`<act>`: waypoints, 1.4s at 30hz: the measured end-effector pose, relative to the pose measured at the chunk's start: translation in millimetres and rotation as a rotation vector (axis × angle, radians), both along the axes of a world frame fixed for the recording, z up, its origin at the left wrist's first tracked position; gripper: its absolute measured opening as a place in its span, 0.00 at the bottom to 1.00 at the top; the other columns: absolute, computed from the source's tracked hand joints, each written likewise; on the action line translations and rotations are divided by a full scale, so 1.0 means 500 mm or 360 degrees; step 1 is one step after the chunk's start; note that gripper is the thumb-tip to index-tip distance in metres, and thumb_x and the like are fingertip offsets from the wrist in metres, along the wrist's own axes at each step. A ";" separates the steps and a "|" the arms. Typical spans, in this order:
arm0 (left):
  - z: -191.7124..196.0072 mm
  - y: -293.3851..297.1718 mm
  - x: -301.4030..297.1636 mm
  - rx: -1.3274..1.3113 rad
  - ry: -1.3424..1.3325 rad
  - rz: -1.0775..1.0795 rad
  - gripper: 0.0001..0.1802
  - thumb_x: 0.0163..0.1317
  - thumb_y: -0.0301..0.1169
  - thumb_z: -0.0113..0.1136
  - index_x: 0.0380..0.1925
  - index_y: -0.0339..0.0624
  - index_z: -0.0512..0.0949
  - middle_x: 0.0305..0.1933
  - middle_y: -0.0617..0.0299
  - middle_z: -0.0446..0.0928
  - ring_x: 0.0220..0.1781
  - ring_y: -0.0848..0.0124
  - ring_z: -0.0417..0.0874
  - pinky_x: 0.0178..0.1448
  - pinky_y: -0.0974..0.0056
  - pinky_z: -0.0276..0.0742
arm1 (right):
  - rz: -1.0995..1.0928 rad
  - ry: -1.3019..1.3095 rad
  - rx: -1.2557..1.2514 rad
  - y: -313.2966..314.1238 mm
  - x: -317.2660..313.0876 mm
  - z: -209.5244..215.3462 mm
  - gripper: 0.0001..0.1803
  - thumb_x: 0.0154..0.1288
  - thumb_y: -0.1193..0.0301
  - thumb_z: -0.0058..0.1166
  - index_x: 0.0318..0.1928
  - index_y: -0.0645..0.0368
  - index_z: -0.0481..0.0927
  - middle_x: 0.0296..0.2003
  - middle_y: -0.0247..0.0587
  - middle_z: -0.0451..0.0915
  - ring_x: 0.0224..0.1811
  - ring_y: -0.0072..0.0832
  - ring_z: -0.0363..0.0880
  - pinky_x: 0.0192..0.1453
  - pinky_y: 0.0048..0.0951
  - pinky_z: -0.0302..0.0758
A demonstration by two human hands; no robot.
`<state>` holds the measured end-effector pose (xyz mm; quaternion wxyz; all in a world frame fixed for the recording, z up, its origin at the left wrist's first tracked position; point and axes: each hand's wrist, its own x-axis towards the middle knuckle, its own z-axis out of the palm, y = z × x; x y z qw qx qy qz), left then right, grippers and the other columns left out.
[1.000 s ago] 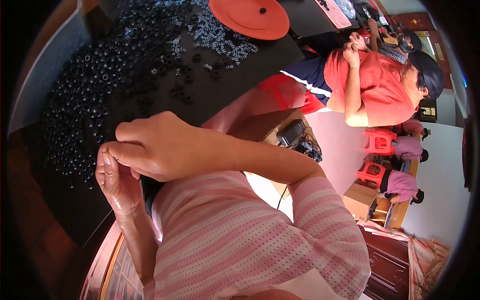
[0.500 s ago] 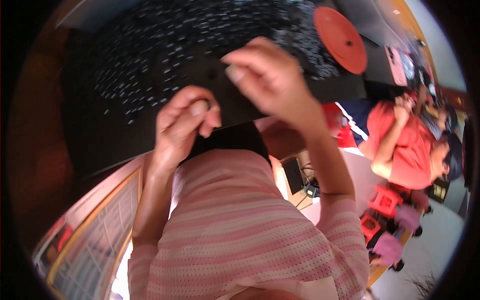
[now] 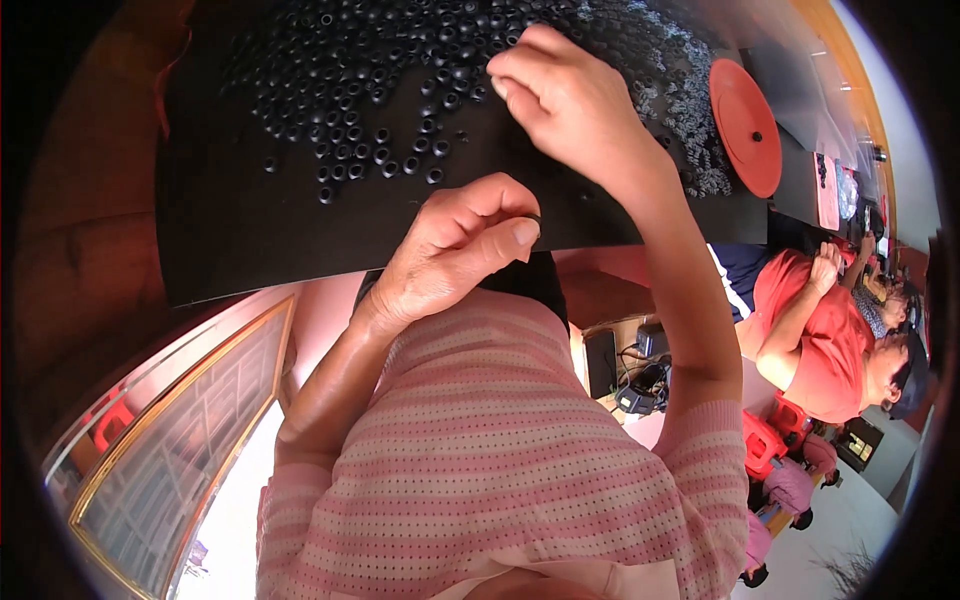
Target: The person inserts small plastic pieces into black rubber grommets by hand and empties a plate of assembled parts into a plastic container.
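**Inspector:** While the black tabletop [image 3: 300,230] fills the upper half of the view, record it first: one surface, its near edge running across just above the lap. On it sits one red disc [image 3: 745,125] at the far right, well apart from the hands.

**Clerk:** And the loose stock?

**Inspector:** Two heaps. One spread of black rubber rings [image 3: 370,110], too many to count, thinning to single pieces near the edge. One band of smaller pale grey rings [image 3: 690,110] beside the disc, also uncountable.

**Clerk:** Hands?

**Inspector:** Two. The right hand [image 3: 570,100] is pinched shut over the edge of the black spread, fingertips together; whether a piece lies between them I cannot tell. The left hand [image 3: 455,255] is curled at the tabletop's near edge, thumb pressed to forefinger on what appears to be one thin dark ring [image 3: 535,220], mostly hidden.

**Clerk:** Advice on the step?

**Inspector:** In my judgement, keep the left pinch light so the thin ring is not bent, hold it over the tabletop rather than the lap in case it slips, and pick singles from the sparse fringe, not the dense heap.

**Clerk:** Others present?

**Inspector:** One co-worker in a red shirt [image 3: 830,330], seated to the right.
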<state>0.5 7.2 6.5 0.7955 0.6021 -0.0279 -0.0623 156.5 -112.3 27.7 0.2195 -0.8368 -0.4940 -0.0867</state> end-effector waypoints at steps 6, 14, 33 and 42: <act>0.005 0.002 0.004 -0.0063 -0.0018 -0.0106 0.04 0.66 0.27 0.55 0.34 0.37 0.75 0.25 0.67 0.74 0.28 0.82 0.71 0.32 0.73 0.68 | 0.0165 0.0117 -0.0291 0.014 -0.047 -0.002 0.07 0.59 0.70 0.57 0.38 0.56 0.77 0.35 0.37 0.75 0.35 0.39 0.79 0.33 0.38 0.77; -0.022 0.004 -0.009 -0.0134 -0.0029 0.0014 0.07 0.65 0.29 0.53 0.36 0.35 0.76 0.29 0.64 0.77 0.30 0.80 0.74 0.32 0.75 0.67 | 0.0307 0.0110 -0.0218 0.019 -0.045 -0.003 0.09 0.52 0.71 0.56 0.34 0.60 0.77 0.36 0.42 0.77 0.39 0.39 0.81 0.35 0.38 0.80; -0.005 -0.008 -0.015 -0.0562 0.0012 0.0167 0.11 0.69 0.33 0.50 0.39 0.35 0.75 0.28 0.61 0.76 0.25 0.78 0.70 0.30 0.73 0.67 | 0.0176 0.1358 0.0822 -0.095 -0.138 0.034 0.03 0.62 0.82 0.57 0.35 0.64 0.77 0.26 0.30 0.76 0.27 0.14 0.75 0.30 0.17 0.70; -0.002 -0.003 -0.011 -0.0559 0.0074 0.0172 0.12 0.68 0.35 0.51 0.38 0.35 0.76 0.26 0.63 0.76 0.24 0.79 0.69 0.30 0.73 0.66 | 0.0311 0.1481 0.0953 -0.091 -0.168 0.042 0.07 0.62 0.88 0.51 0.40 0.69 0.77 0.32 0.38 0.75 0.34 0.25 0.83 0.34 0.20 0.76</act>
